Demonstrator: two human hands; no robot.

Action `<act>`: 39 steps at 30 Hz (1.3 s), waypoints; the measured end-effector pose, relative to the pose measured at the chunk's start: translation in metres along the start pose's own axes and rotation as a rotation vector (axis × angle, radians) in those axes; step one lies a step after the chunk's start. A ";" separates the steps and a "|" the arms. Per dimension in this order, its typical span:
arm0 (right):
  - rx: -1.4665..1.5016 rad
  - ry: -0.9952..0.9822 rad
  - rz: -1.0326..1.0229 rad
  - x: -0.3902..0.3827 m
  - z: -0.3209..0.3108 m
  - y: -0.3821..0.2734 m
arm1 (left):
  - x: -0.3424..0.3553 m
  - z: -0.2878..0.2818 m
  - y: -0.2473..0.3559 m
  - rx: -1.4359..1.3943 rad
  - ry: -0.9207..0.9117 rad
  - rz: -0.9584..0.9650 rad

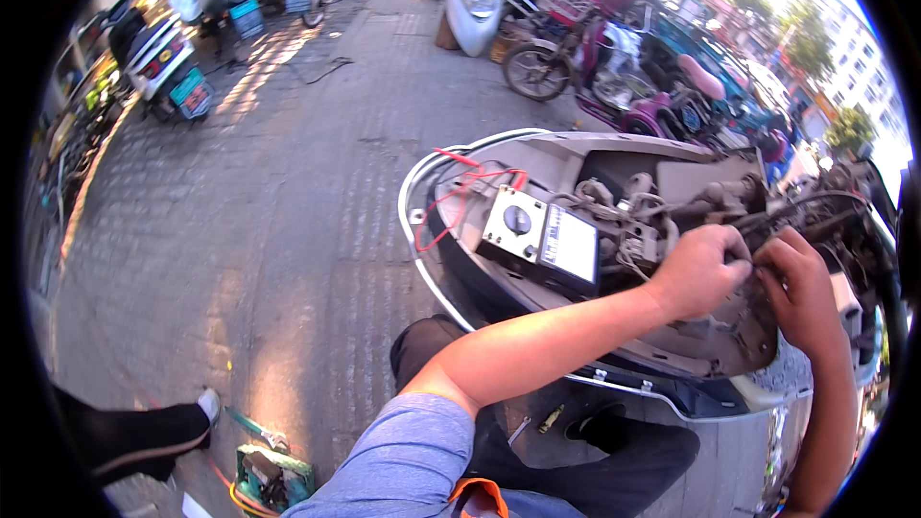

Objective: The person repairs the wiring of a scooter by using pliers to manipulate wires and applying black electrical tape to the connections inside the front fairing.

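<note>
Both my hands meet over the opened underbody of an electric scooter [537, 149], above its exposed wires and connectors. My left hand [708, 270] is closed, thumb and fingertips together. Just to its right, my right hand [798, 280] pinches with bent fingers close to the left fingertips. What lies between the fingers is too small and hidden to make out. Dusty wiring [633, 245] runs beneath and left of my hands. A black and white analog multimeter [514, 235] rests on the shell, left of the wiring. Its red test lead [429, 221] loops over the shell's rim.
Paved ground holds a green tool box [276, 480] at lower left, beside another person's leg [134, 436]. A thin tool [519, 430] and a small yellow item [551, 419] lie near my legs. Parked scooters [165, 62] line the left; several bikes [539, 69] crowd the far right.
</note>
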State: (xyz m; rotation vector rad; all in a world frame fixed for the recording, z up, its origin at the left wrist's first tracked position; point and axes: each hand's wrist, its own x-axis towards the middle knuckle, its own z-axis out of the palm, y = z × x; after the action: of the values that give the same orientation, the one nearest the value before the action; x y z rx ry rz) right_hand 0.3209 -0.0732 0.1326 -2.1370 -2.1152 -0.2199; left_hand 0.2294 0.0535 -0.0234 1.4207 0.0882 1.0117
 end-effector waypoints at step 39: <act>-0.147 0.495 -0.053 -0.026 0.035 -0.013 | -0.004 -0.011 0.002 -0.684 -0.233 -0.576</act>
State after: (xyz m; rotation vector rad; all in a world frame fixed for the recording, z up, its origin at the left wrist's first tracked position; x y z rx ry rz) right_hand 0.3086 -0.0916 0.0932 -1.8444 -1.9066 -0.8370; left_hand 0.2198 0.0592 -0.0264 0.7953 -0.0221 0.3340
